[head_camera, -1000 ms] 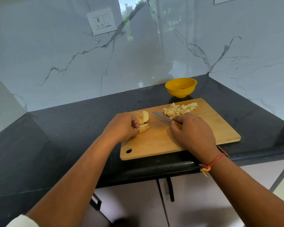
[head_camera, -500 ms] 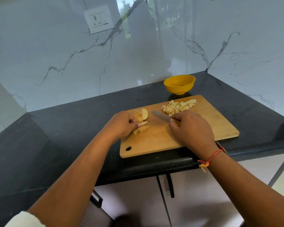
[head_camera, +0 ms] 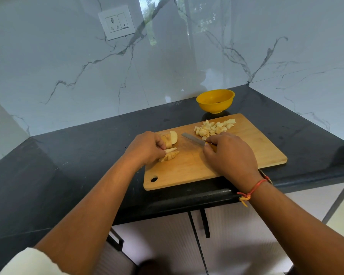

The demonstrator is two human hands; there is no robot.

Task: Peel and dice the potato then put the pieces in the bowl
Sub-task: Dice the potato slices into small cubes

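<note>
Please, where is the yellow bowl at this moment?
The bowl stands on the counter right of centre in the head view, just behind the board, beyond the diced pile.

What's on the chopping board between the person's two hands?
In the head view, the knife points from the right hand toward the left hand, above bare cutting board. The left hand pinches potato strips.

1 cutting board (head_camera: 246,155); on it 1 knife (head_camera: 193,138), 1 heap of potato dice (head_camera: 214,128) at far edge, too many to count. Approx 3-4 larger potato pieces (head_camera: 173,136) at board's left end. 1 yellow bowl (head_camera: 215,101) just behind board.
</note>
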